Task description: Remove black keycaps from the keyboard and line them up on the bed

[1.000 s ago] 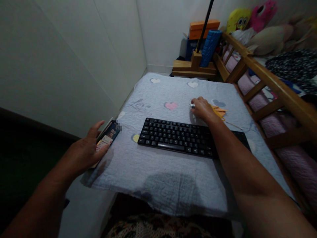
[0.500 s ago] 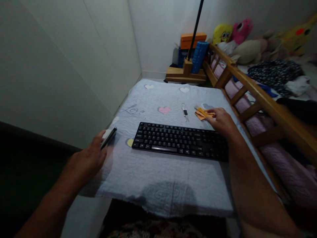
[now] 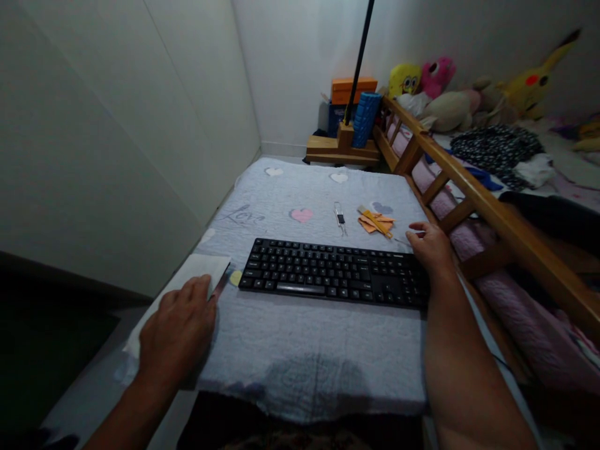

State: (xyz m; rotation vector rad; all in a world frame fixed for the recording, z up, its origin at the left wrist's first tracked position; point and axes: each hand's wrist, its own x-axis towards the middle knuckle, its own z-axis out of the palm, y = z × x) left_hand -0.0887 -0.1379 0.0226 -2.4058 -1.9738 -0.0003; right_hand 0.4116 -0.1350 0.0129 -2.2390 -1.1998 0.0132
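Observation:
A black keyboard lies across the cloth-covered table. My left hand is left of it, fingers closed on a flat white-topped thing with a dark edge, whose kind I cannot make out. By the keyboard's upper right corner is my right hand, thumb and forefinger bent close together. A thin pale sliver shows at its fingertips; what it is stays unclear. Just left of that hand lies a folded orange cloth with a yellow-handled brush on top. Farther left rests a wire keycap puller.
The table's pale cloth has printed hearts. A wooden bed rail runs along the right side, with plush toys beyond. White panels stand at the left. A wooden stand with a black pole is behind the table.
My right hand has left the orange cloth and brush, drawing back to the right. My left hand has lowered towards the table's left edge, its flat thing now showing a broad white face.

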